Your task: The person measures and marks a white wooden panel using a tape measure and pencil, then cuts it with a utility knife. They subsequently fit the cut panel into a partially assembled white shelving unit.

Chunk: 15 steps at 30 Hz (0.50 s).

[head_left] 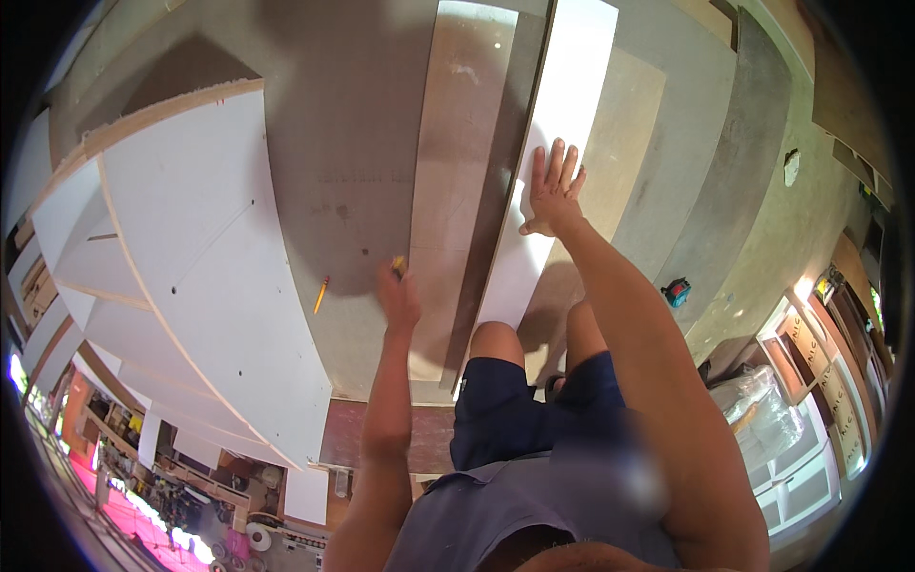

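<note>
My right hand [553, 195] lies flat with its fingers spread on a long, narrow white board [570, 86], which runs away from my knees. To the left of that board, my left hand [400, 300] is closed around a small yellow and black tool [398, 266]. Blur and the fingers hide the tool's kind. It is over the left side of a long brown board [448, 191]. A yellow pencil [321, 296] with a reddish end lies to the left of my left hand, apart from it.
A large white panel structure [200, 229] with raw wooden edges fills the left side. A teal and black tool [677, 292] lies at the right. Clear plastic wrapping [762, 410] and white frames [801, 477] stand at the lower right. A pale scrap [792, 167] lies at the far right.
</note>
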Motion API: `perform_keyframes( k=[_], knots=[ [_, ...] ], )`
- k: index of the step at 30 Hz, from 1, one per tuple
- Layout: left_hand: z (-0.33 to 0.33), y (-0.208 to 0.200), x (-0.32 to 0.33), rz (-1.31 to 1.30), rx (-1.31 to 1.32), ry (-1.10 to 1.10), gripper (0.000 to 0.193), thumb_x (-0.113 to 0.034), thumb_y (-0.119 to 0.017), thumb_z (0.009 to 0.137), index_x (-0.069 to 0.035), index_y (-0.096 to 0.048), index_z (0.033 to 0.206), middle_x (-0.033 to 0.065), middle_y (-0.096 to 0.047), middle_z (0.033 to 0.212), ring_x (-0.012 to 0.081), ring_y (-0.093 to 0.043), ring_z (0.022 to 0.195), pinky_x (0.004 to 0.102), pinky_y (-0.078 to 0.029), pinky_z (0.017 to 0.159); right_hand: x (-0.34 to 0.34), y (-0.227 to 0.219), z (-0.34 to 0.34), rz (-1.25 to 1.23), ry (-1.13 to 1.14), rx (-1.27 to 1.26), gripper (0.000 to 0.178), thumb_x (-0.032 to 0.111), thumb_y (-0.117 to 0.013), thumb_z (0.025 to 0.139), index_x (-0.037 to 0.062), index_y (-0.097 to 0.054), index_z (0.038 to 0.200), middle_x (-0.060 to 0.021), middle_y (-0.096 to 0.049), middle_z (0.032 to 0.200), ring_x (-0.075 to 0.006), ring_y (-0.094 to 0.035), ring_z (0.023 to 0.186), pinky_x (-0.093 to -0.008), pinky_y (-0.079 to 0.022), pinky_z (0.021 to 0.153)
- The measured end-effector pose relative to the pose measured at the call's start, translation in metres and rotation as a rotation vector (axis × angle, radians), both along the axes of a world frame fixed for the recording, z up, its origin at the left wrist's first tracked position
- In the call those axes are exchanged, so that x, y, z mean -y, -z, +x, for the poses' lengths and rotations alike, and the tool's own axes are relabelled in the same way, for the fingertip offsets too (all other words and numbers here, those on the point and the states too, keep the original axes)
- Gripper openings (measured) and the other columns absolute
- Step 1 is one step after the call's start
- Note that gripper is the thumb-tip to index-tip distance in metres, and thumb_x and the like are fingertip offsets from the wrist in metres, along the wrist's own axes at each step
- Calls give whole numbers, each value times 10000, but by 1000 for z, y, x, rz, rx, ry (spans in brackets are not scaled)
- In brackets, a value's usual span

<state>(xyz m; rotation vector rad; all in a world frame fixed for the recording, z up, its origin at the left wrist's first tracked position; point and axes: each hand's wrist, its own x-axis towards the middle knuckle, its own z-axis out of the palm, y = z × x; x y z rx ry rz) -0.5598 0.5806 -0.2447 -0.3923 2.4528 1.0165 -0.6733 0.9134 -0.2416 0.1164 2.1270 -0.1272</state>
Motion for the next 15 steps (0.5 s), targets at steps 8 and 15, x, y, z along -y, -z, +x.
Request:
perform_keyframes(
  k=[8,15],
  knots=[
    [-269,27,-242,283,-459,329,259,-216,-570,994,17,-516,1094,296,-657,958,511,-640,890,552,-517,750,1,-2,0,-28,85,-6,1634,459,-981,528,16,192,1575,-344,209,1616,-587,164,1480,-753,-94,1145],
    [-325,29,-296,134,-129,425,395,-290,-528,999,55,-499,1189,371,-667,1028,537,-649,999,581,-515,896,0,-3,-1,-33,68,18,1598,457,-971,552,12,165,1583,-349,205,1615,-587,154,1482,-757,-129,1139]
  ],
)
